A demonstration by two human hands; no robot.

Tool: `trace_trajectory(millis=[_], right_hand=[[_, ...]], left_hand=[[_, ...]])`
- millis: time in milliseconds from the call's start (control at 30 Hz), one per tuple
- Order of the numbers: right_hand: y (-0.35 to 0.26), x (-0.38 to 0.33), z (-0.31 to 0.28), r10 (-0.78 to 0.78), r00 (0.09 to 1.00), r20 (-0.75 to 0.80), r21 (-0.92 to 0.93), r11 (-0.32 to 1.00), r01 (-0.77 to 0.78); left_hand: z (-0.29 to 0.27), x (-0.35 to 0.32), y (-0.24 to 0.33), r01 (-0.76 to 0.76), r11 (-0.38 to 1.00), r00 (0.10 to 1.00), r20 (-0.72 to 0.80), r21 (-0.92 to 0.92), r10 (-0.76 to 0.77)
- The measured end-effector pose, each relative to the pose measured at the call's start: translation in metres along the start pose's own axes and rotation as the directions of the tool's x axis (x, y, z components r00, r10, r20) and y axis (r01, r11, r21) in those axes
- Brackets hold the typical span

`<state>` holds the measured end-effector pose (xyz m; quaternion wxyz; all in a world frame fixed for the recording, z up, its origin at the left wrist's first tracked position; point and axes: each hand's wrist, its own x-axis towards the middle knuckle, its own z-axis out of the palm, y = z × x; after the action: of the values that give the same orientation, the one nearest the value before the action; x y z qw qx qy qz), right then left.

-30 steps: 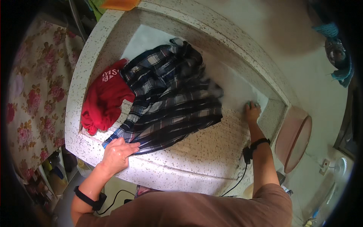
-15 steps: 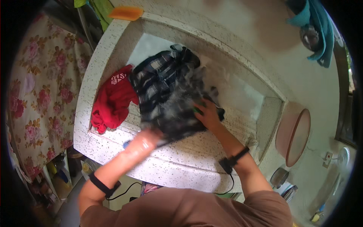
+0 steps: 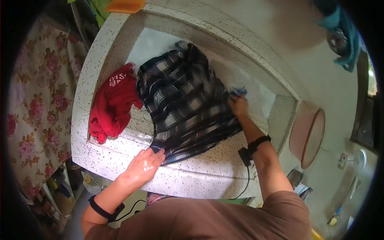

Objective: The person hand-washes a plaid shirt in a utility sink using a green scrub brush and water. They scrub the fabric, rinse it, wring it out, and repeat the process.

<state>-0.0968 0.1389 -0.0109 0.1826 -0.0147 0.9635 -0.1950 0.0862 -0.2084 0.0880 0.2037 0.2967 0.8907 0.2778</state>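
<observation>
A wet dark plaid garment lies spread in a speckled stone basin. My left hand is at the near rim, its fingers closed over a gathered corner of the garment. My right hand is closed at the garment's right side around a brush; blue-and-white bristles stick out past the fingers and a bit of green shows beside them. My palm hides most of the brush. Left of the plaid cloth lies a bunched red garment with white print.
Pale suds cover part of the basin floor. An orange piece sits on the far left corner of the rim. To the right stands a pink tub. A floral curtain hangs at left; a small white fan is far right.
My right hand has moved right and away from me across the cloth with the brush. My left hand has drawn slightly back toward me. The plaid garment now lies flatter and more spread out.
</observation>
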Motion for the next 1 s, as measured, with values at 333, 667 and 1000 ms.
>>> trace_trajectory(millis=[333,667,1000], right_hand=[[0.04,-0.032,0.031,-0.411,0.886,-0.215,-0.287,0.893,0.345],[0.219,0.06,0.004,0.124,0.856,-0.502,-0.335,0.885,-0.325],[0.028,0.012,0.068,-0.59,0.8,-0.107,-0.051,0.807,0.589]], left_hand=[[-0.01,0.008,0.005,0.096,0.994,0.989,0.114,-0.056,-0.089],[-0.058,0.031,-0.046,0.017,0.987,1.0,-0.028,0.162,-0.013],[-0.021,0.079,-0.066,-0.252,0.967,0.933,0.256,-0.043,0.254]])
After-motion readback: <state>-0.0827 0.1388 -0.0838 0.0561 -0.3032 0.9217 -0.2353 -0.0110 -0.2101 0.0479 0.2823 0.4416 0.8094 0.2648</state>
